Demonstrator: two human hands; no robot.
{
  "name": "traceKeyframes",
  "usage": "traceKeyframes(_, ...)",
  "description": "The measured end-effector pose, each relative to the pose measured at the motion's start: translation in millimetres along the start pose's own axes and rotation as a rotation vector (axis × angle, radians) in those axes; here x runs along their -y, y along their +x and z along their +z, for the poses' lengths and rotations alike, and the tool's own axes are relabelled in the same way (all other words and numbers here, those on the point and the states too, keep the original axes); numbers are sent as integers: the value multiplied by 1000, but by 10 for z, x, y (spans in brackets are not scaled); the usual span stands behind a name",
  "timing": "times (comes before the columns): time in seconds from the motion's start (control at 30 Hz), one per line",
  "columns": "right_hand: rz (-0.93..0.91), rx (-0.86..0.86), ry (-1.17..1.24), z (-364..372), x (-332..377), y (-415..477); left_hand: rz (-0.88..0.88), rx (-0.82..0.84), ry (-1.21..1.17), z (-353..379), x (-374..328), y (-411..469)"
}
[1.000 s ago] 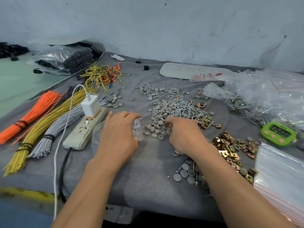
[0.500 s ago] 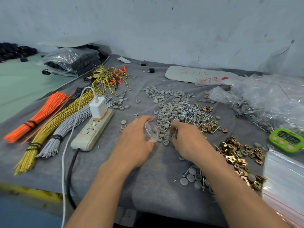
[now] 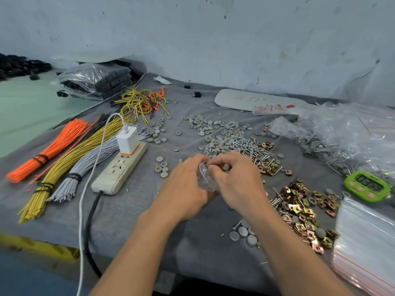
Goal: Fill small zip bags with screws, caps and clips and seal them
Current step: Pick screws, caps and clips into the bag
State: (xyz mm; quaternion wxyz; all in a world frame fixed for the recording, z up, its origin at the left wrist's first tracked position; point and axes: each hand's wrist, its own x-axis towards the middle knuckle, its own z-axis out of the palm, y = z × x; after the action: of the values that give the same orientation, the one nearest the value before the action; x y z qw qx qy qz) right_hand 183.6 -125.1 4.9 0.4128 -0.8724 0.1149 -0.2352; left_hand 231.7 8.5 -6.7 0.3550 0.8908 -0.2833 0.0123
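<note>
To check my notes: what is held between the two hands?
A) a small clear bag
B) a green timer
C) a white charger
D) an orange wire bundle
A: the left hand grips the small clear bag; the right hand pinches its mouth.

Small clear zip bag (image 3: 205, 178) up off the table (image 3: 132, 221), crumpled, mouth open at the top. Gripped from one side by the left hand (image 3: 183, 189), pinched at the rim by the right hand (image 3: 237, 180). Just beyond, grey round caps (image 3: 215, 144) heaped loose, touching a spread of silver screws (image 3: 245, 145) on their right. Nearer, to the right, brass and copper-coloured clips (image 3: 299, 210) strewn in a long drift, a few caps and screws mixed in. At the right edge, a flat stack of empty red-striped bags (image 3: 367, 242).
</note>
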Motion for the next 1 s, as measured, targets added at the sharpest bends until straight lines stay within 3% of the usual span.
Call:
traceKeyframes(0.13, 42, 38, 190, 21, 23, 56, -17, -20, -86, 3, -51, -10)
traceKeyframes(0.23, 115, -93, 299, -110, -42, 123, -69, -93, -186, -43, -26, -10)
traceKeyframes(0.33, 176, -128, 18, -203, -155, 172, -114, -207, -329, -90, -44, -7)
traceKeyframes(0.47, 193, 259, -377, -103, -152, 194, -139, -287, -799, -150, -169, -7)
traceKeyframes(0.53, 135, 389, -508, -38, -121, 162, -179, -240, -1107, -190, -231, -8)
traceKeyframes(0.63, 127, 364, -494, -63, -106, 133, -271, -78, -1503, -240, -260, -10)
traceKeyframes(0.7, 137, 337, -516, -92, -113, 121, -355, -48, -1617, -258, -258, -13)
traceKeyframes(0.83, 158, 201, -426, -131, -134, 99, -326, -58, -1524, -241, -266, -6)
traceKeyframes(1.0, 20, -169, 138, -245, 11, 44, -237, -147, -1241, -169, -292, 3)
